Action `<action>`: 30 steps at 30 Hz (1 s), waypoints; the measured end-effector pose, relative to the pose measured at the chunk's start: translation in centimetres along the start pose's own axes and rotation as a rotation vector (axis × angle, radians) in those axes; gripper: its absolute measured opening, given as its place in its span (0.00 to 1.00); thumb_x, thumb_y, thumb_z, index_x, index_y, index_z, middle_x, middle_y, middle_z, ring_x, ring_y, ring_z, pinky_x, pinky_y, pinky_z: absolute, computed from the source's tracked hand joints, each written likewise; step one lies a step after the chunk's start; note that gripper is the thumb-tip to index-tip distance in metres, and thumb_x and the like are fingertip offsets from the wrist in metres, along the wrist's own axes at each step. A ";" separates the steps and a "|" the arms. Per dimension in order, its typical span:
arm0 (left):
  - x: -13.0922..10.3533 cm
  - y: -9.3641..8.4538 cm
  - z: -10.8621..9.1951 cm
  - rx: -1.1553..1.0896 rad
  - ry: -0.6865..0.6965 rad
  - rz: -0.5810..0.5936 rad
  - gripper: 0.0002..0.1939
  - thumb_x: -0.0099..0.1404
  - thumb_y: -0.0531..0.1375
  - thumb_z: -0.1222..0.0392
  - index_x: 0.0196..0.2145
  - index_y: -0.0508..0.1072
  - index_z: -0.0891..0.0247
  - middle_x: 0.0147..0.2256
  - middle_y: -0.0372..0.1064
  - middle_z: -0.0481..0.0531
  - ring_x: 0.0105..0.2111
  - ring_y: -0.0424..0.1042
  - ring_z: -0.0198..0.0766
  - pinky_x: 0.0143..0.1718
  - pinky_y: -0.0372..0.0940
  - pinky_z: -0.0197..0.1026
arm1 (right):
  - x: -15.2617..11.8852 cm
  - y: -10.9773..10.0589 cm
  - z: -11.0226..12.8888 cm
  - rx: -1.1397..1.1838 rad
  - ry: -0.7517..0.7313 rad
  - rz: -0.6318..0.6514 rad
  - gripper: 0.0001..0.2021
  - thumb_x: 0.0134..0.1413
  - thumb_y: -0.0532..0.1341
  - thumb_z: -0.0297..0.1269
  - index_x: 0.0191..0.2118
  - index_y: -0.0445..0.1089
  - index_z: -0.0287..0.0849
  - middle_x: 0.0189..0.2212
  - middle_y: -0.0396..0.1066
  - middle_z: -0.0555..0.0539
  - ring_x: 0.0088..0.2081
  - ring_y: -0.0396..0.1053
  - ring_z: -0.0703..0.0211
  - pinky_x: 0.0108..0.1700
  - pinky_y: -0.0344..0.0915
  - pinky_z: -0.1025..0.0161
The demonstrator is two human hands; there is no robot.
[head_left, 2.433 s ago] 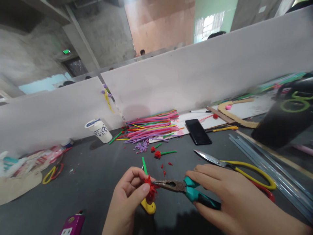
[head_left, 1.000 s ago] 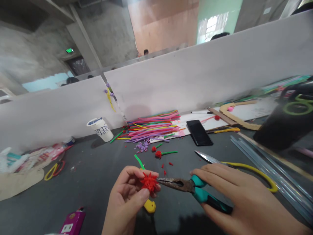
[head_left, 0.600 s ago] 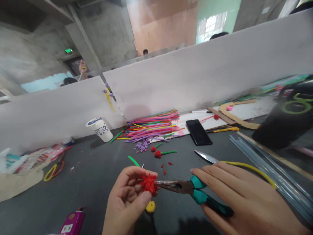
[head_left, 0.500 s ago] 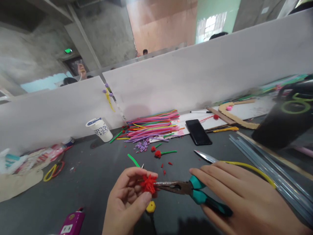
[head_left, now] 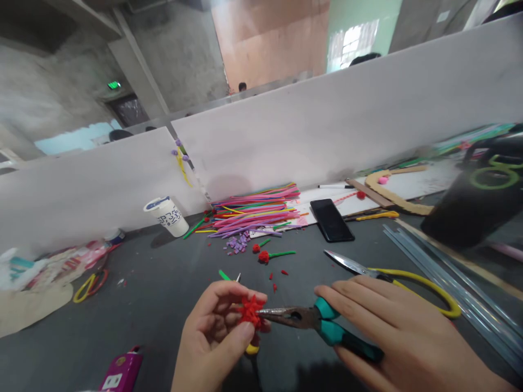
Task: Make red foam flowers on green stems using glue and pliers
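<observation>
left hand (head_left: 204, 337): pinching red tuft (head_left: 250, 313), slightly shifted | right hand (head_left: 392, 326): curled round pliers (head_left: 311, 319) | tips at tuft, contact kept

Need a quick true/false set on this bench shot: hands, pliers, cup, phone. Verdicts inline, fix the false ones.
1. The left hand holds a spiky red fuzzy ball. True.
2. The right hand holds rusty metal long-nose pliers with teal and black handles. True.
3. The pliers' tips are well away from the ball. False: they reach it.
4. The white cup with dark blue marks lies on its side. False: it stands upright.
5. The black rectangular phone lies to the right of the multicoloured fuzzy stems. True.
</observation>
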State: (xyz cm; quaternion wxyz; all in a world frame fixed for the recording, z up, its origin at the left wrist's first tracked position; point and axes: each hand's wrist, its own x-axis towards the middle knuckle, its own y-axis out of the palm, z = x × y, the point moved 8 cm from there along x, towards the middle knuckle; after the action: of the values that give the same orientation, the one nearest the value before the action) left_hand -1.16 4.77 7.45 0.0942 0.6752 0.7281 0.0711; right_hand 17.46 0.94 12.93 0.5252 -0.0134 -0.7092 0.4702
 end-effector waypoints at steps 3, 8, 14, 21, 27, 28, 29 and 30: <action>0.0 0.3 0.0 0.020 0.014 0.031 0.12 0.49 0.72 0.52 0.30 0.81 0.60 0.30 0.81 0.53 0.23 0.76 0.37 0.22 0.68 0.32 | -0.3 0.1 -0.1 0.021 0.013 -0.009 0.11 0.63 0.49 0.30 0.43 0.68 0.41 0.33 0.79 0.49 0.31 0.75 0.57 0.32 0.68 0.60; -0.2 0.2 -0.3 0.065 0.062 -0.012 0.07 0.49 0.73 0.57 0.29 0.83 0.58 0.31 0.82 0.52 0.28 0.77 0.36 0.29 0.71 0.31 | -1.2 0.2 -0.6 0.076 0.084 -0.006 0.12 0.58 0.53 0.29 0.44 0.71 0.42 0.35 0.79 0.47 0.34 0.76 0.56 0.35 0.71 0.61; -0.1 0.4 -0.4 0.002 0.077 -0.045 0.06 0.48 0.74 0.59 0.25 0.82 0.59 0.31 0.81 0.52 0.29 0.77 0.38 0.31 0.73 0.33 | -1.0 0.6 -1.2 0.163 0.185 0.020 0.13 0.53 0.54 0.29 0.38 0.75 0.43 0.31 0.78 0.49 0.29 0.76 0.59 0.32 0.73 0.63; -0.1 0.2 0.0 0.013 0.027 -0.059 0.08 0.47 0.74 0.59 0.27 0.83 0.60 0.31 0.82 0.52 0.24 0.77 0.35 0.28 0.73 0.33 | -0.5 0.9 -1.4 0.207 0.246 0.075 0.11 0.48 0.55 0.29 0.34 0.75 0.45 0.29 0.77 0.50 0.26 0.73 0.60 0.31 0.73 0.64; -0.2 0.3 -0.4 0.093 0.051 -0.043 0.06 0.48 0.73 0.60 0.27 0.83 0.59 0.31 0.82 0.52 0.28 0.78 0.39 0.30 0.73 0.34 | -0.5 0.2 -0.9 0.091 0.123 0.018 0.14 0.52 0.54 0.29 0.39 0.76 0.40 0.31 0.79 0.46 0.29 0.75 0.55 0.31 0.73 0.60; -0.2 0.3 -0.5 0.094 0.057 -0.039 0.06 0.48 0.73 0.59 0.27 0.83 0.58 0.32 0.82 0.53 0.29 0.78 0.40 0.31 0.73 0.35 | -0.6 0.3 -0.9 0.089 0.112 0.022 0.14 0.52 0.54 0.29 0.39 0.76 0.40 0.31 0.79 0.46 0.29 0.76 0.55 0.32 0.73 0.60; -0.2 0.3 -0.5 0.088 0.059 -0.036 0.07 0.48 0.73 0.58 0.27 0.83 0.58 0.32 0.82 0.53 0.30 0.78 0.40 0.31 0.73 0.35 | -0.7 0.3 -0.9 0.095 0.113 0.022 0.14 0.52 0.54 0.29 0.39 0.75 0.40 0.31 0.79 0.46 0.29 0.76 0.55 0.32 0.73 0.61; -0.2 0.3 -0.5 0.077 0.060 -0.036 0.07 0.48 0.73 0.57 0.27 0.83 0.58 0.31 0.82 0.53 0.31 0.78 0.41 0.31 0.73 0.35 | -0.7 0.3 -1.0 0.111 0.126 0.024 0.14 0.52 0.54 0.29 0.39 0.75 0.40 0.31 0.79 0.46 0.29 0.75 0.56 0.32 0.73 0.61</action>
State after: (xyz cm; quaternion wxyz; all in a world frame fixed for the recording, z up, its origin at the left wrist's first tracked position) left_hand -0.97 4.60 8.03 0.0473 0.6626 0.7450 0.0614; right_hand 18.41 1.39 12.19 0.5629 -0.0225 -0.6475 0.5133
